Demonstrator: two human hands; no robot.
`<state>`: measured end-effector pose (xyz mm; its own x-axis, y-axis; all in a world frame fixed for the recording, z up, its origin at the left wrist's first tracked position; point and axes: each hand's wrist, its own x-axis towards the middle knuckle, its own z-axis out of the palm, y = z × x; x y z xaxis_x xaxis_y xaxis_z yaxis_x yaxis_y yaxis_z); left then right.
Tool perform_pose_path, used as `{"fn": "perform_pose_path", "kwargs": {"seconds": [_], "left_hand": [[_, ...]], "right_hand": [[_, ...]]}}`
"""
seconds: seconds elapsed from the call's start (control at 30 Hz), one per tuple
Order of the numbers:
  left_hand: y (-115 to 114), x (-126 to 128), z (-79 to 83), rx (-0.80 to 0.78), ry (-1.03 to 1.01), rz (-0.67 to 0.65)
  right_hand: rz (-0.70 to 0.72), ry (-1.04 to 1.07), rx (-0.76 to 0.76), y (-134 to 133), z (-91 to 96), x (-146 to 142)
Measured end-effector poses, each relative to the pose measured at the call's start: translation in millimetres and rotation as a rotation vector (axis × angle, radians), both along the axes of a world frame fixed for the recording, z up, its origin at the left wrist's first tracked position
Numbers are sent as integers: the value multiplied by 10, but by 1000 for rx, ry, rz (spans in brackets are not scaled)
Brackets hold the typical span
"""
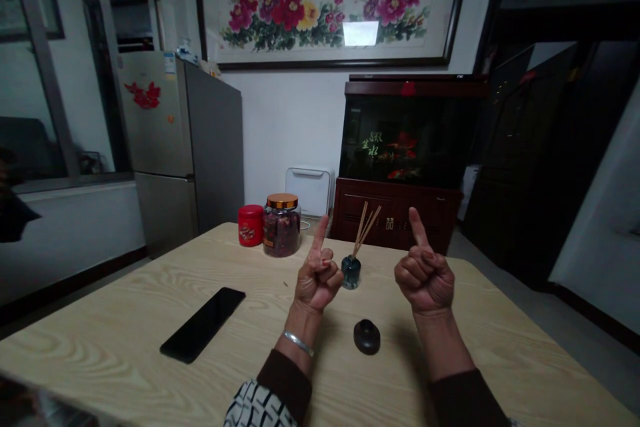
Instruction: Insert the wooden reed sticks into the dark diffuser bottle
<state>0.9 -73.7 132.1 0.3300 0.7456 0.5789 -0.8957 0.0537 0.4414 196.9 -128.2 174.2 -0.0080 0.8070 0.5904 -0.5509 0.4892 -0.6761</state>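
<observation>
Closest of all come the sleeves, reaching in from the near edge of the wood-grain table (125,293): a patterned left sleeve (257,407) with a brown cuff (286,379), and a dark right sleeve (465,400). A silver bangle (299,343) rings the left wrist. Between the two forearms, on the table toward the near edge, sits a small dark knobbed cap (367,339), apart from both hands. The reed diffuser (351,272) stands farther back, near the far edge, in the gap between the hands and just beside the left one as I see it, its sticks leaning right. The left hand (317,278) and right hand (426,278) are raised well apart from each other. On each, the index finger (320,235) points up, separate from the rest, while the other fingers are curled together with the thumb folded over them, so each hand touches only itself. Toward the left edge lies a black smartphone (203,325). A red canister (251,225) and a copper-lidded glass jar (281,230) stand by the far-left corner.
</observation>
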Motion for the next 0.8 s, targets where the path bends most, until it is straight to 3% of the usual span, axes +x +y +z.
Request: {"fn": "perform_pose_path", "kwargs": {"seconds": [0.23,0.33,0.43,0.53,0.63,0.8], "left_hand": [[116,-19,-23,-2,11,-26],[171,-34,-48,-21,27,-28],[273,-46,-158,-78,60,-20],[437,-36,-394,-193,215,82],[615,18,-752,-291,549,295],[802,138,-1280,-234,817,538]], "right_hand": [[58,42,-11,97,-68,22],[2,10,-36,138,-100,52],[-76,-45,-95,290,-253,126],[-257,-293,-273,587,-548,186],[-494,-644,-449,955,-904,156],[-566,-812,-429,1471,-1306,-30]]}}
